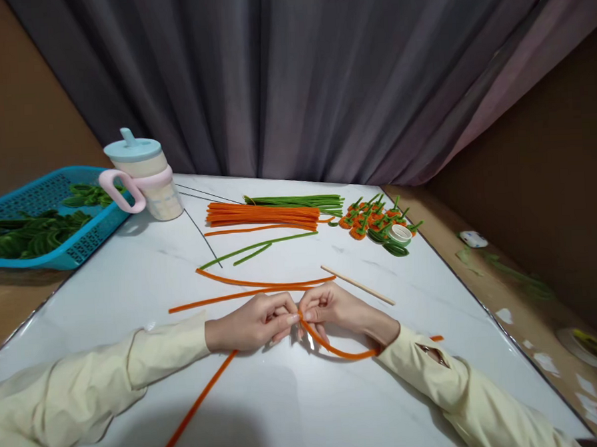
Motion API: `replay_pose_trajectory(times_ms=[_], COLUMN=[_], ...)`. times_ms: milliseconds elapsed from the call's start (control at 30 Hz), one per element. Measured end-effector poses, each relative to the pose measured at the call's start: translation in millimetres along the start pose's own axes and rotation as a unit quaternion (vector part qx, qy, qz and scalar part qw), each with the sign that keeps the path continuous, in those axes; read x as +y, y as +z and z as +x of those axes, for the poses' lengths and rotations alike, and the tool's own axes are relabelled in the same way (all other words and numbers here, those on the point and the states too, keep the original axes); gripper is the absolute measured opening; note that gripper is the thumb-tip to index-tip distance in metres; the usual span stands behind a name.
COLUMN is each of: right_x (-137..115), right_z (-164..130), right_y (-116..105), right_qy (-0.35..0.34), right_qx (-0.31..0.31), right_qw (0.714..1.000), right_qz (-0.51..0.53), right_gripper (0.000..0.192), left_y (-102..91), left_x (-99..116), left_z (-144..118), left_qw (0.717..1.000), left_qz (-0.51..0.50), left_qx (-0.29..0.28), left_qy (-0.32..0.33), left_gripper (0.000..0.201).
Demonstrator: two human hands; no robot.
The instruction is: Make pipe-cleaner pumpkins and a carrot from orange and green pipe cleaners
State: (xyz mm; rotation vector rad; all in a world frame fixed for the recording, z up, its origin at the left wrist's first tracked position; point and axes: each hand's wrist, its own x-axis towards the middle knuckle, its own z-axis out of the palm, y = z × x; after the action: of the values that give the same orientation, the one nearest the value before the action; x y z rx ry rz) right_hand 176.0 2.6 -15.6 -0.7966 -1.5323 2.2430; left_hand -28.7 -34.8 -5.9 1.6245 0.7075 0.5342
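Note:
My left hand [256, 322] and my right hand [335, 308] meet at the middle of the white marble table [131, 285], fingertips pinched together on orange pipe cleaners [335, 348]. One orange strand curves from my right fingers toward my right wrist. Another orange strand [198, 405] runs from under my left hand toward the near table edge. Two more orange strands [261, 283] stretch left from the pinch point.
Behind lie a bundle of orange pipe cleaners [261, 215], green ones [297, 200], loose green stems [254, 249], a wooden stick [356, 284], small orange-and-green finished pieces [371, 220] and a tape roll [400, 234]. A lidded cup [146, 178] and blue basket [38, 224] stand left.

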Motion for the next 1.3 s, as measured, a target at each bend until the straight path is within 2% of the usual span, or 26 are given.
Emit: replay_pose_trajectory(times_ms=[267, 700, 1000, 1300], right_x=[-3.9, -5.8, -5.1, -3.7], right_z=[-0.7, -2.5, -3.0, -3.7], right_y=[2.2, 7.9, 1.4, 1.0], right_qy=[0.003, 0.015, 0.02, 0.012], right_qx=[0.003, 0.001, -0.018, -0.017], right_qw=[1.0, 0.997, 0.999, 0.999], right_qz=[-0.013, -0.071, -0.022, -0.049], right_gripper=[0.036, 0.034, 0.033, 0.036], left_y=[-1.0, -1.2, -1.1, -2.1], left_x=[-1.2, -1.0, -0.2, -0.3], left_z=[0.4, 3.3, 2.2, 2.5], left_qw=[1.0, 0.996, 0.998, 0.998], left_qz=[0.006, 0.075, 0.045, 0.048], left_qx=[-0.009, -0.029, -0.032, -0.034], left_qy=[0.012, 0.049, 0.032, 0.025], left_gripper=[0.021, 0.016, 0.017, 0.019])
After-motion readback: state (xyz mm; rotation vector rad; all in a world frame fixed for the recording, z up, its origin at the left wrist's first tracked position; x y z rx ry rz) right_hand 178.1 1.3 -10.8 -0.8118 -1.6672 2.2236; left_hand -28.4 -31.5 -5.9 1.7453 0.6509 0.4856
